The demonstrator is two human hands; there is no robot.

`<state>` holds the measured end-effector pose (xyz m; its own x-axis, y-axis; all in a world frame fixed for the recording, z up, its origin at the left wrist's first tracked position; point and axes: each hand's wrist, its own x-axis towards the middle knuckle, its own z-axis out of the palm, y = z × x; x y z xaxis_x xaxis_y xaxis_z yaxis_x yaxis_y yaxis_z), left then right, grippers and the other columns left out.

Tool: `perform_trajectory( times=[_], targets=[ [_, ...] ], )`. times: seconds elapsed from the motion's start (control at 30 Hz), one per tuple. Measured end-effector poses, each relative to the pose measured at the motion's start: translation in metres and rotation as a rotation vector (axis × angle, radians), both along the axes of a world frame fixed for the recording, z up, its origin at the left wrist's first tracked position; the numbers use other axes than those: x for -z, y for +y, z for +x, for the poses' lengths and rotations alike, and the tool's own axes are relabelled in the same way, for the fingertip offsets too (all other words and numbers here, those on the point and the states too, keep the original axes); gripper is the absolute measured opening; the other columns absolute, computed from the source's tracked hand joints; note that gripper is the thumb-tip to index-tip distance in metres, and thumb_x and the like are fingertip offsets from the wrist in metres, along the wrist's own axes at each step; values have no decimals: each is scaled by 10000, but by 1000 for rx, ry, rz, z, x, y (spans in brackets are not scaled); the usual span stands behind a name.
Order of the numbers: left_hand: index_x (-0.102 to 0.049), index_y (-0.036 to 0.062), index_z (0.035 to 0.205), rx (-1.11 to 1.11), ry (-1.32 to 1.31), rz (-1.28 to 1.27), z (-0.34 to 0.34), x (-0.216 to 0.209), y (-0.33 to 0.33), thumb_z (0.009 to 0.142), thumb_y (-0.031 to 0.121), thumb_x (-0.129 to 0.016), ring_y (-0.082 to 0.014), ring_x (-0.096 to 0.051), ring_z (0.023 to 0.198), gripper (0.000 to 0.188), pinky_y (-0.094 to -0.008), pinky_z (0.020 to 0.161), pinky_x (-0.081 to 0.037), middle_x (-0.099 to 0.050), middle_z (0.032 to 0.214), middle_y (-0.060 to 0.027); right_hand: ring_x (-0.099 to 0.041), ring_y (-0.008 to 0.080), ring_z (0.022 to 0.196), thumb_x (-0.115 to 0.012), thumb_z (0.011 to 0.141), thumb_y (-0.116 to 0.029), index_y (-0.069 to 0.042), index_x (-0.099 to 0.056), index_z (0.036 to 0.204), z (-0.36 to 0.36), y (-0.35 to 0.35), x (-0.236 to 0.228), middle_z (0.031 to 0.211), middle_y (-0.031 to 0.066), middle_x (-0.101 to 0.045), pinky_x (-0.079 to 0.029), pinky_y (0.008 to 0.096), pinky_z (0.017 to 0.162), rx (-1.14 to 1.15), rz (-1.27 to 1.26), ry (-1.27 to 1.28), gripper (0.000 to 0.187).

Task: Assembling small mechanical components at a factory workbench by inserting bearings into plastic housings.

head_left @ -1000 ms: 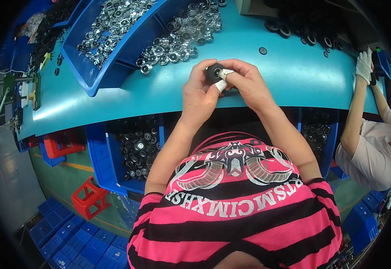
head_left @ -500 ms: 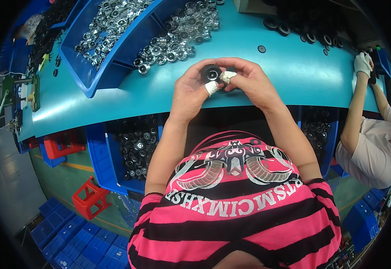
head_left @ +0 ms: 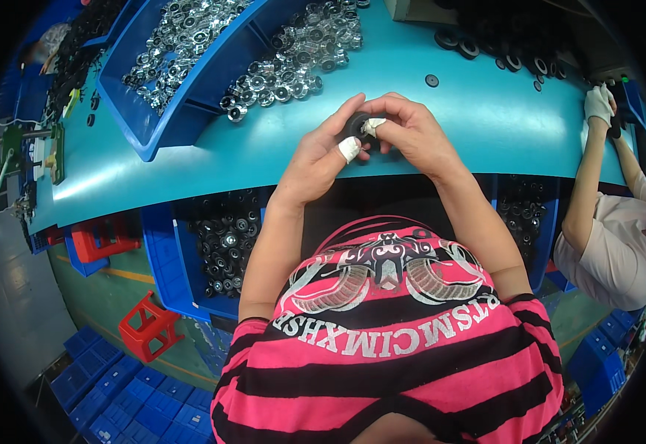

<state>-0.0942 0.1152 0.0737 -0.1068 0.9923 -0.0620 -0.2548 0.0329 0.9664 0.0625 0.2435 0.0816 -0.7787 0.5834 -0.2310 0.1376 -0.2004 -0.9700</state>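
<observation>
Above the near edge of the table, a small black wheel (head_left: 353, 127) is gripped between my two hands. My left hand (head_left: 315, 157) curls round its left side, with a white wrapping on the thumb. From the right, my right hand (head_left: 420, 139) closes on the same wheel, its white-wrapped thumb lying over the wheel's face. Fingers and thumbs cover much of the wheel, so its hub is mostly hidden. Beyond my hands, shiny clear-and-silver wheel hubs (head_left: 282, 87) lie heaped on the table.
A blue bin (head_left: 152, 140) full of hubs stands far left on the turquoise table (head_left: 486, 133). One black ring (head_left: 432, 81) lies beyond my right hand; black tyres (head_left: 469, 49) sit behind. Below the edge are blue bins (head_left: 167, 255) of dark wheels. A gloved co-worker's hand (head_left: 599, 103) is right.
The wheel has turned in my hands, and my right thumb has moved over its face, hiding the hub that showed before. My left hand has shifted slightly.
</observation>
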Motion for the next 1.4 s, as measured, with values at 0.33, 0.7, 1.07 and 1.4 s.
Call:
perform_trajectory(
  times=[0.33,0.7,1.07,1.4],
  targets=[
    [-625,28,1263,-338,223,106,21,-3,10,833,36,-763,-95,-569,860,452,-240,697,-501,-608,1071,-19,-663,138,948,-535,969,-87,37,-640,1290,2,-8,-2,1158,99,-681,-552,279,841,30,-234,181,360],
    [-687,74,1126,-492,839,177,21,-10,10,674,-21,-722,-115,-498,670,464,-246,571,-448,-539,856,-26,-684,145,900,-625,916,-89,60,-678,1175,-2,-14,-3,1017,92,-720,-570,299,812,51,-161,131,304],
    [-703,58,1123,-488,862,152,20,-11,10,672,-9,-737,-101,-492,663,458,-242,568,-429,-530,842,-11,-688,147,928,-559,933,-73,54,-668,1218,-2,-16,-6,1055,99,-720,-576,284,820,44,-192,163,331],
    [-704,44,1146,-446,524,46,15,-9,11,715,28,-799,-50,-441,720,442,-202,616,-397,-492,868,46,-689,162,985,-475,967,-98,51,-629,1297,2,-8,-1,1163,125,-695,-603,266,801,6,-253,165,393]
  ],
)
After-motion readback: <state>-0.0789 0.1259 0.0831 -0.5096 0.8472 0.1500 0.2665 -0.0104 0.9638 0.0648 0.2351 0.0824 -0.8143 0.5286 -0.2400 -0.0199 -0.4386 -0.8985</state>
